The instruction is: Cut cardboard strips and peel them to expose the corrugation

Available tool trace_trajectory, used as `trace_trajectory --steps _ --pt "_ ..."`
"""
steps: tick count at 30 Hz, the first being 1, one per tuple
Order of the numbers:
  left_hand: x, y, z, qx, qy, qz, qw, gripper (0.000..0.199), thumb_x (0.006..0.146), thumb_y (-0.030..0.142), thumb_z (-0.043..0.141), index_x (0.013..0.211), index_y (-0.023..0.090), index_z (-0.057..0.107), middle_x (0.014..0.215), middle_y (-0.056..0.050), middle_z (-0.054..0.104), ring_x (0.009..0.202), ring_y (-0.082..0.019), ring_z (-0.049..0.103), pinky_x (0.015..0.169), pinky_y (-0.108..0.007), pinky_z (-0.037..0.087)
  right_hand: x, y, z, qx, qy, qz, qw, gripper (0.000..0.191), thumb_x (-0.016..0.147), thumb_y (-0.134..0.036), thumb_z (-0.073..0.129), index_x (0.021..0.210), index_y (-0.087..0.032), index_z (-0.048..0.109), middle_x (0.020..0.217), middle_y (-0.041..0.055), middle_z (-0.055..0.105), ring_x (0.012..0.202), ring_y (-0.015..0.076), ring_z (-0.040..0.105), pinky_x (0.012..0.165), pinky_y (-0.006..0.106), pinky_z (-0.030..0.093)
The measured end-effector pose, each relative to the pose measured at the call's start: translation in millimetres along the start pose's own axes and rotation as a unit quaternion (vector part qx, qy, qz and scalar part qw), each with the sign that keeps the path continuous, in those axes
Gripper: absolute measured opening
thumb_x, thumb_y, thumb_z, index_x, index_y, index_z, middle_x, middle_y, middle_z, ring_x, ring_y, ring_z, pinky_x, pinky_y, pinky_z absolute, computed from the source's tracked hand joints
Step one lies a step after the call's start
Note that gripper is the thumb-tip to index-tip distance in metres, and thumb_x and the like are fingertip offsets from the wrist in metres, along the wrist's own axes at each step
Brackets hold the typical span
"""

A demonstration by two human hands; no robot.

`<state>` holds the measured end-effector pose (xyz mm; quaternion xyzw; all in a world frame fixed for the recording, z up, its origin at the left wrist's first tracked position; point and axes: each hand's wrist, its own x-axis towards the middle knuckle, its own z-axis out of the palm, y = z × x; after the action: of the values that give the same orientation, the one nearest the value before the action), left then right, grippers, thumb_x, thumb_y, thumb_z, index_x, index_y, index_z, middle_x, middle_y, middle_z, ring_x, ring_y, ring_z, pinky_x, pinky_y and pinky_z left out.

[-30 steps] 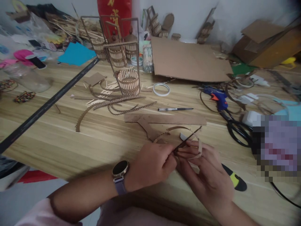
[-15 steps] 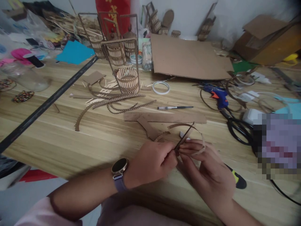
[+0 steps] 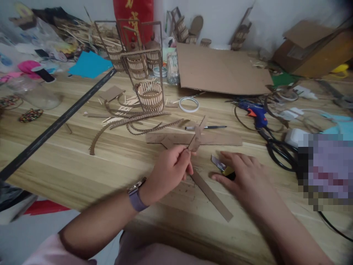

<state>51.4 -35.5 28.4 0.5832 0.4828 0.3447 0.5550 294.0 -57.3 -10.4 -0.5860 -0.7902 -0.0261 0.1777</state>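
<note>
My left hand [image 3: 172,171] is closed, with thumb and fingers pinching a cardboard strip [image 3: 213,197]. One end of the strip runs down to the right, and a curled, peeled part rises above the fist. My right hand [image 3: 245,175] has let its thumb and fingers spread over a utility knife [image 3: 219,163] on the table. The knife's blade points up and left, while the hand hides most of its handle. Beyond the left hand lies a flat cardboard strip [image 3: 217,139], with a pen [image 3: 212,127] just behind it.
A small stick bucket [image 3: 150,96] with a tall frame stands behind ridged cardboard strips [image 3: 132,118]. A white tape roll [image 3: 189,104] and a large cardboard sheet [image 3: 220,70] lie further back. To the right are a blue glue gun [image 3: 259,117] and black-handled scissors [image 3: 280,152].
My right hand has let go of the cardboard strip and moved to the utility knife, opening its fingers. My left hand has shifted a little left, still holding the strip.
</note>
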Motion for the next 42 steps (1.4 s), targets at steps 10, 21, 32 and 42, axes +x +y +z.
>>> trace_trajectory --steps 10,21,32,42 --pt "7 5 0.3 -0.189 -0.082 -0.115 0.972 0.032 0.098 0.037 0.044 0.076 0.017 0.057 0.048 0.003 0.056 0.036 -0.006 0.041 0.037 -0.016 0.029 3 7 -13 0.056 -0.098 0.073 0.991 0.036 0.099 -0.052 0.048 0.103 -0.020 0.065 0.092 0.0115 0.075 0.083 0.0299 0.073 0.071 0.041 0.054" --pt "7 1 4.1 -0.203 -0.099 -0.140 0.964 0.032 0.101 0.034 0.043 0.078 0.016 0.057 0.047 0.004 0.055 0.036 -0.006 0.039 0.037 -0.016 0.027 -1 -10 4 -0.114 -0.032 0.033 0.992 0.051 0.104 -0.044 0.043 0.143 -0.012 0.049 0.104 0.0151 0.074 0.066 0.0255 0.071 0.053 0.035 0.049" --pt "6 -2 5.5 -0.182 -0.103 -0.126 0.970 0.033 0.100 0.037 0.042 0.078 0.017 0.056 0.049 0.004 0.054 0.038 -0.007 0.039 0.038 -0.017 0.027 3 -16 -1 -0.102 0.021 -0.063 0.993 0.042 0.108 -0.033 0.034 0.129 -0.008 0.061 0.092 0.0137 0.074 0.078 0.0281 0.072 0.059 0.037 0.055" --pt "6 -4 6.3 -0.153 -0.115 -0.112 0.975 0.032 0.100 0.040 0.041 0.079 0.019 0.054 0.051 0.005 0.052 0.040 -0.008 0.038 0.039 -0.018 0.027 -3 -38 -7 -0.022 0.103 -0.086 0.991 0.055 0.107 -0.028 0.039 0.157 -0.007 0.031 0.095 0.0164 0.077 0.073 0.0251 0.075 0.061 0.034 0.061"
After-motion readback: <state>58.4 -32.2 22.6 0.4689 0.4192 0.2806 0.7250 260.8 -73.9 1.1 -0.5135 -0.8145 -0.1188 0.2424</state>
